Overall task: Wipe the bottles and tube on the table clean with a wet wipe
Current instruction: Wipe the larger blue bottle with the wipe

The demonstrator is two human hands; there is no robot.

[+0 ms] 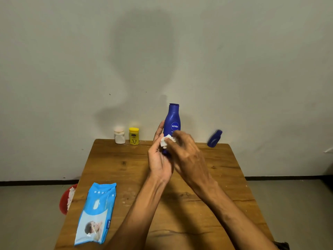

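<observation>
Your left hand grips the bottle, upright toward the table's 12 o'clock. Hold it firm and turn it as you go. The wipe is pinched in your right hand against the lower body, so work up to the neck. A red bin sits off the table at 8 o'clock. On it are the pack at 7, jar and yellow tube at 11, and a tilted small bottle at 1. A bare wall stands behind.
</observation>
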